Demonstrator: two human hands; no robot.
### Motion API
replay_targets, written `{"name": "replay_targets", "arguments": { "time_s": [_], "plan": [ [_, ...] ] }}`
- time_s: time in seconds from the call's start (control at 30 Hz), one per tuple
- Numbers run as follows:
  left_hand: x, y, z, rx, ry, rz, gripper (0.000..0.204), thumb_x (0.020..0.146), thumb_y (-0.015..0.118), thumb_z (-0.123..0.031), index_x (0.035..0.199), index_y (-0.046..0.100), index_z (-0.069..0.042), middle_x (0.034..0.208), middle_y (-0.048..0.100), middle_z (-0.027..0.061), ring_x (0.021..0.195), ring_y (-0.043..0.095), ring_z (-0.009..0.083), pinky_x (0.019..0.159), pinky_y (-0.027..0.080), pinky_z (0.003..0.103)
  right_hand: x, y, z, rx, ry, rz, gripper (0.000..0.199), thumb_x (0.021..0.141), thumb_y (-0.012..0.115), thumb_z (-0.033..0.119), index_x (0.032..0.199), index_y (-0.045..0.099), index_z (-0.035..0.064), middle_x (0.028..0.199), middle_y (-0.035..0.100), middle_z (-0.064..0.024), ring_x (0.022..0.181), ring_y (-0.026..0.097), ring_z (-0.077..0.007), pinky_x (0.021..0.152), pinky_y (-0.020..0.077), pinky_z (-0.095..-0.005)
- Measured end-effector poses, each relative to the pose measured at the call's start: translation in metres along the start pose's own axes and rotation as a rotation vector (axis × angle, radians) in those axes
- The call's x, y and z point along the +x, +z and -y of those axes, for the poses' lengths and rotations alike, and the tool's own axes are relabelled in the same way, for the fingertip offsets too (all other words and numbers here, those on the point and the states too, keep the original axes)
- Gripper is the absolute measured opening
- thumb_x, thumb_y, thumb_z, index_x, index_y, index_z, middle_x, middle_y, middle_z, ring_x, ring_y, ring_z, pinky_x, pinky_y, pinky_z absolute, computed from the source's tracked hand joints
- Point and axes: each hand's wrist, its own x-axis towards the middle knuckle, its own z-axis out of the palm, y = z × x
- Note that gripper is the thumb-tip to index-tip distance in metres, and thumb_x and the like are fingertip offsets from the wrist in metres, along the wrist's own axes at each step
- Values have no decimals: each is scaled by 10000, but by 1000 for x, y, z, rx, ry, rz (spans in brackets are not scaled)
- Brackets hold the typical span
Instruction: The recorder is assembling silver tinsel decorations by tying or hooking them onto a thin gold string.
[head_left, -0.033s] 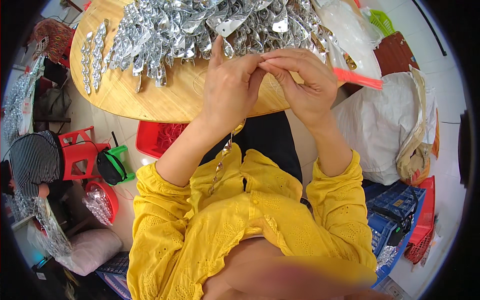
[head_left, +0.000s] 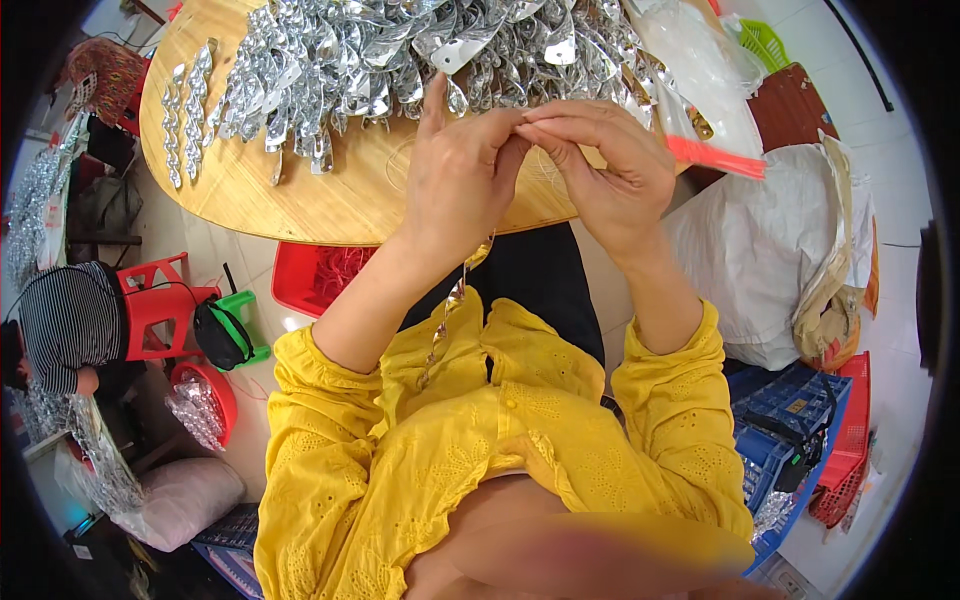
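Observation:
My left hand [head_left: 455, 170] and my right hand [head_left: 610, 170] meet fingertip to fingertip above the near edge of a round wooden table [head_left: 300, 200]. A thin strand of shiny silver pieces [head_left: 450, 310] hangs from my left hand down over my yellow sleeve and lap. My left fingers are pinched on its top end. My right thumb and fingers are closed against the same spot; what lies between them is too small to see. A large heap of loose silver pieces [head_left: 400, 60] covers the far part of the table just beyond my hands.
An orange-red stick [head_left: 715, 157] lies at the table's right edge by a white sack [head_left: 770, 250]. A red tray [head_left: 320, 275] sits under the table. At left are a red stool [head_left: 155, 305] and a person in a striped top [head_left: 65, 320]. A blue crate [head_left: 790, 420] stands at right.

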Motion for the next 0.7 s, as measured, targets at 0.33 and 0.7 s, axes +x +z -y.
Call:
{"name": "replay_targets", "arguments": {
  "time_s": [0.33,0.7],
  "plan": [
    [-39,18,22,-1285,-716,360,197,830,464,-160,919,542,-2,789,596,101,641,557,125,643,428,236,-4,-14,-19,468,409,-410,285,701,562,-88,807,329,36,767,591,-192,685,595,-197,649,480,-254],
    [-36,19,5,-869,-426,-90,280,752,536,-17,1032,534,-23,1039,539,96,735,561,118,611,430,218,-58,11,12,583,666,-242,354,684,600,-62,745,279,73,738,585,-165,689,578,-166,641,471,-235]
  ]
}}
